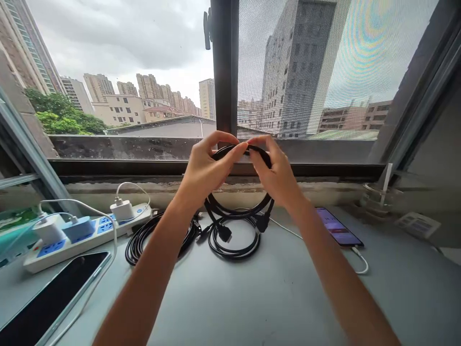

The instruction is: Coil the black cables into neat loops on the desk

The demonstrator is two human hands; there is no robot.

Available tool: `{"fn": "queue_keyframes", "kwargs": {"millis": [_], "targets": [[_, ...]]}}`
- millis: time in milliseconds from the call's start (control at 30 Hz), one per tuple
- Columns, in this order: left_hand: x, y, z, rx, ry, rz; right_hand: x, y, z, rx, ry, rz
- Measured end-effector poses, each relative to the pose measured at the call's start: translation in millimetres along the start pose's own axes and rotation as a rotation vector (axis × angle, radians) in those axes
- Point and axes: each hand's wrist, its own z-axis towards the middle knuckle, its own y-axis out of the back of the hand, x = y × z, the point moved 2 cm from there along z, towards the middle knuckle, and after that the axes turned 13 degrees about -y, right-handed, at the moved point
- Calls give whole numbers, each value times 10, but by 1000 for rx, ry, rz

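Both hands hold up a coiled black cable (241, 211) by the top of its loop, above the table. My left hand (212, 161) pinches the coil from the left, and my right hand (272, 166) grips it from the right, their fingertips nearly meeting. Two dark connectors hang from the coil: one plug (225, 233) at lower left, another plug (262, 222) at lower right. Beneath it, a second coiled black cable (234, 254) lies on the table. A thicker black cable coil (135, 245) rests to the left, partly behind my left forearm.
On the left, a white power strip (86, 242) carries several chargers, with a dark-screened phone (54, 298) in front. To the right lie a lit phone (338, 228) on a white cable and a clear glass holder (380, 199). A window (225, 72) stands behind the grey table (259, 302).
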Motion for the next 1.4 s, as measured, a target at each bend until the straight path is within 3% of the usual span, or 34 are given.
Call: {"fn": "queue_keyframes", "kwargs": {"millis": [167, 300, 433, 500, 567, 667, 867, 1033, 1133, 1300, 1400], "targets": [[302, -41, 73, 25, 307, -360, 21, -75, -38, 2, 66, -270], [601, -22, 72, 236, 479, -472, -235, -270, -19, 146, -67, -497], [886, -4, -32, 675, 543, -268, -616, -435, -64, 579, -325, -389], [1036, -21, -103, 879, 591, -119, -761, -509, -122, 724, -386, -374], [1183, -59, -159, 976, 641, -4, -865, -576, -176, 760, -408, -424], [1364, -144, -222, 1013, 680, 85, -973, -663, -238, 751, -447, -523], [1574, -319, -393, 1250, 737, 334, -1126, -780, -330, 786, -479, -669], [1605, -431, -442, 1279, 703, 500, -1213, -868, -418, 775, -430, -693], [1533, -394, -380, 1249, 654, 519, -1218, -877, -408, 730, -415, -697], [1338, -226, -221, 1190, 573, 500, -1107, -732, -216, 709, -379, -672], [1275, -276, -242, 1163, 552, 509, -1063, -647, -165, 787, -351, -658]]}}
